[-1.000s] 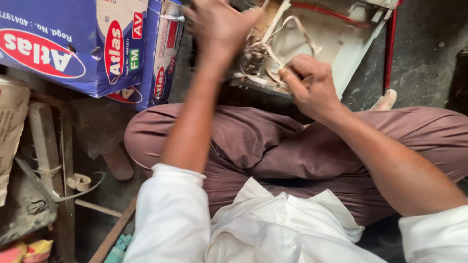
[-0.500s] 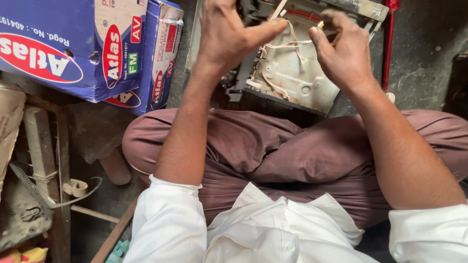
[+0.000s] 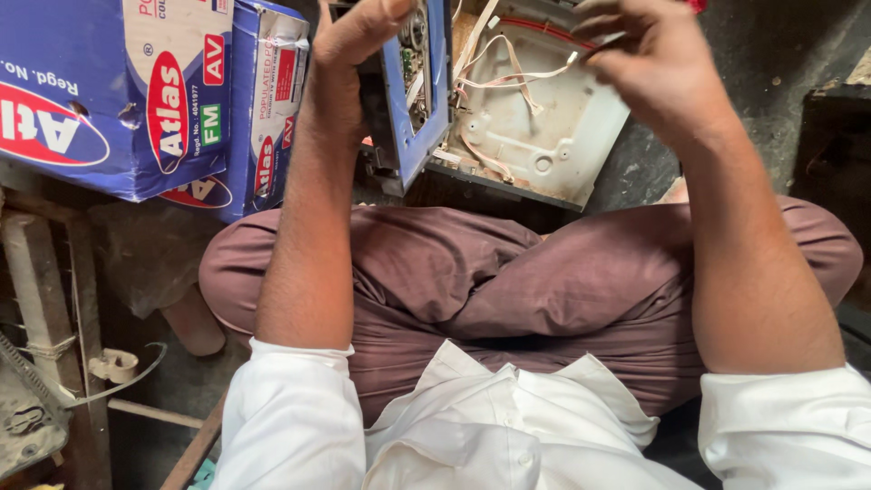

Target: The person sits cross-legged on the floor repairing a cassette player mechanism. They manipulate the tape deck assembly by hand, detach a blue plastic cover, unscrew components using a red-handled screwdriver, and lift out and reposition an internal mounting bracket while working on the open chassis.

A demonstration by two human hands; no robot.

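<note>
At the far left of the open white casing [image 3: 544, 136] we are seeing 2 blue cartons [image 3: 136, 100]. Our left hand [image 3: 349, 54] is gripping the blue front panel [image 3: 422, 100], tilted up against the casing's left edge. Our right hand [image 3: 653, 63] is pinching a pale ribbon cable [image 3: 526, 77] above the casing. We are judging this a cable-handling step; freeing it calls for a gentle pull.

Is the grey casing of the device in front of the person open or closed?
Open. The grey casing shows its bare inside with loose flat cables, and the left hand holds the blue front panel tilted away from it.
</note>
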